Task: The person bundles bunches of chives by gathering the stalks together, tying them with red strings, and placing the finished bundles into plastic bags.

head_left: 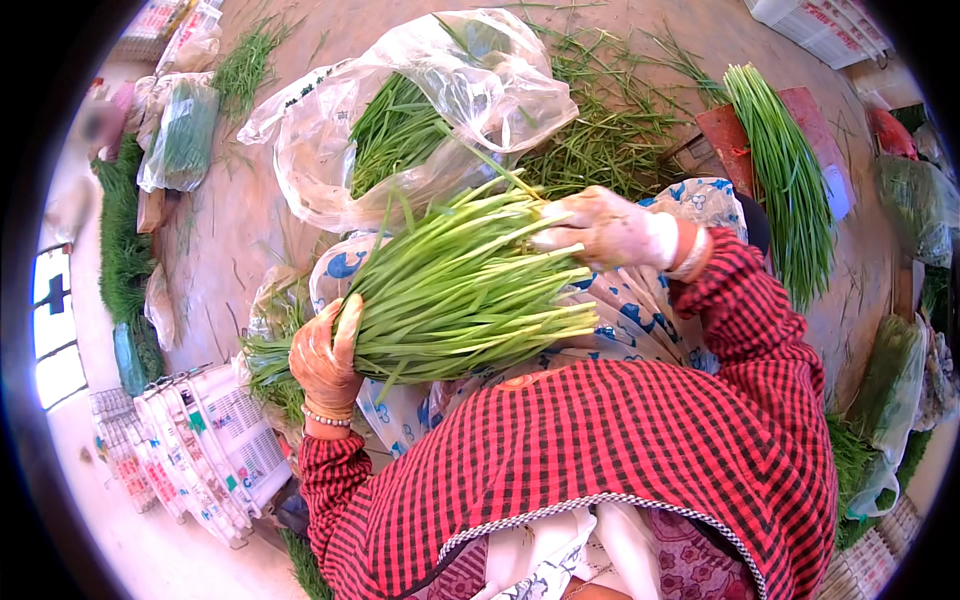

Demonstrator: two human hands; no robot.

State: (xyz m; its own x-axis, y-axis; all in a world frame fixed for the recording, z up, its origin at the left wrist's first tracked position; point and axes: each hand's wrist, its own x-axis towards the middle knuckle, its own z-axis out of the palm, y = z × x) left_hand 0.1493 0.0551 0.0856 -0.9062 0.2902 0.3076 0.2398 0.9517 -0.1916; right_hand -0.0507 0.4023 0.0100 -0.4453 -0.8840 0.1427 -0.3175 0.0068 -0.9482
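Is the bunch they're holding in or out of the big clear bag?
Out: the left hand holds the bunch over the lap; the bag lies beyond, with other greens inside.

A thick, loose bunch of long, slender, flat-bladed green leafy stalks point(470, 285) is held raised near the middle of the view. The stalks run side by side, slanting slightly upward to the right, and fan out unevenly at that end, where the stems pale to whitish green. Toward the left the blades deepen to richer green, a few stray ones poking up along the upper edge.
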